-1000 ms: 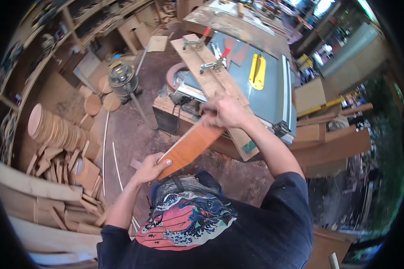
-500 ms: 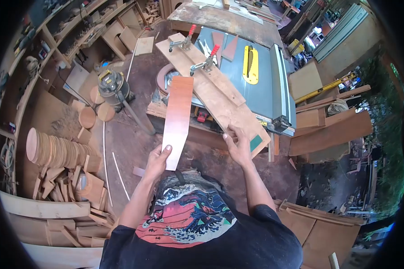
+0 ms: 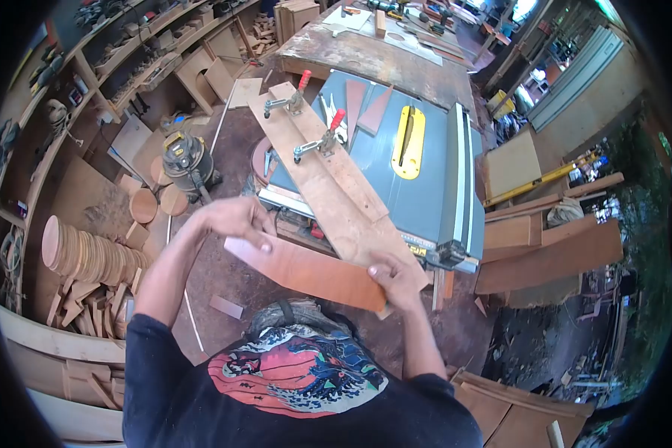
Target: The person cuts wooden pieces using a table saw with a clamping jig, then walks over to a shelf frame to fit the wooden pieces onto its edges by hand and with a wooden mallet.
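Note:
A reddish-brown wooden board (image 3: 306, 275) is held nearly crosswise in front of my body. My left hand (image 3: 235, 222) bends over its left end, fingers curled at the upper edge. My right hand (image 3: 397, 282) grips the right end, its thumb on the face and its other fingers partly hidden. Just beyond the board, a long plywood jig (image 3: 328, 190) rests diagonally over the table saw (image 3: 373, 175). Two toggle clamps with red handles, a far one (image 3: 297, 101) and a near one (image 3: 325, 140), are mounted on the jig.
The saw has a yellow throat plate (image 3: 409, 142) and a rail fence (image 3: 459, 172). A shop vacuum (image 3: 187, 160) stands on the floor to the left, near stacked round wooden discs (image 3: 89, 246). Behind the saw is a worktable (image 3: 351, 48). A small wood offcut (image 3: 226, 306) lies on the floor.
The board has swung from upright in my left hand to crosswise. My right hand has moved from the jig's near end onto the board, and my left hand has risen to its left end.

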`<state>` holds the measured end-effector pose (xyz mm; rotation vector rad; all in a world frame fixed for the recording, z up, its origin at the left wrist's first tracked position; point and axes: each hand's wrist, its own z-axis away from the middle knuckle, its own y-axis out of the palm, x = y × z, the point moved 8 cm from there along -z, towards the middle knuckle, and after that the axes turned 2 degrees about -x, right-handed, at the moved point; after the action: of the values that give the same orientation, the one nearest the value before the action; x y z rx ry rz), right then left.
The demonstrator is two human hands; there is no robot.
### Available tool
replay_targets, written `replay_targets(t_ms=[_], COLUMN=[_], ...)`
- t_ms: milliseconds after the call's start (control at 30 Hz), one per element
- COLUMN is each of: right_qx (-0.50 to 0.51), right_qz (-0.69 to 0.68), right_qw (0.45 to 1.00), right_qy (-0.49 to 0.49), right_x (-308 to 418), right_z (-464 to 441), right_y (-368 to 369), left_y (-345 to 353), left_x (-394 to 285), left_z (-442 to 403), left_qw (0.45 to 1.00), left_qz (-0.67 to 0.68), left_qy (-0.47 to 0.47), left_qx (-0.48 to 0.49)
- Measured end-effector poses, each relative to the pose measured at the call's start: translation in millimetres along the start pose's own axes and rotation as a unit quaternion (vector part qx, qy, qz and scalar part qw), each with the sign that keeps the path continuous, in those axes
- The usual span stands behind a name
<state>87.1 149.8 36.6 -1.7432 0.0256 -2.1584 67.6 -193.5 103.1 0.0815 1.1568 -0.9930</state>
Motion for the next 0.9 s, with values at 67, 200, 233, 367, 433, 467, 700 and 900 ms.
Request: replay_targets(t_ms=[67, 200, 233, 367, 433, 467, 700, 900], right_qx=[-0.045, -0.117, -0.133, -0.100, -0.098, -0.098, -0.103, -0.173], right_qz=[-0.126, -0.239, -0.241, -0.182, -0.173, -0.167, 0.075, 0.228], right_qw=[0.990, 0.963, 0.961, 0.977, 0.980, 0.981, 0.983, 0.945], right_qy=[0.045, 0.037, 0.031, 0.059, 0.006, -0.019, -0.135, -0.159], right_x=[-29.1, -29.7, -24.5, 7.5, -7.4, -3.7, 48.5, 74.8], right_z=[-2.8, -15.4, -20.2, -38.2, -61.3, -68.9, -121.9, -147.4], right_y=[11.8, 40.7, 48.2, 86.6, 115.1, 123.5, 137.8, 130.5], left_y=[-46.4, -81.0, -68.2, -5.2, -11.7, -20.2, -115.4, -162.2], left_x=[12.5, 79.7, 108.9, 111.6, 131.7, 138.4, 191.8, 190.9], left_z=[-19.0, -23.0, -33.6, -62.0, -75.3, -77.3, -121.2, -138.5], left_qw=[0.993, 0.783, 0.772, 0.755, 0.739, 0.733, 0.694, 0.719], left_qz=[-0.003, 0.470, 0.489, 0.497, 0.505, 0.516, 0.567, 0.542], left_qy=[-0.009, 0.051, 0.041, 0.047, 0.054, 0.048, 0.038, 0.028], left_qx=[-0.118, -0.404, -0.405, -0.425, -0.442, -0.441, -0.442, -0.434])
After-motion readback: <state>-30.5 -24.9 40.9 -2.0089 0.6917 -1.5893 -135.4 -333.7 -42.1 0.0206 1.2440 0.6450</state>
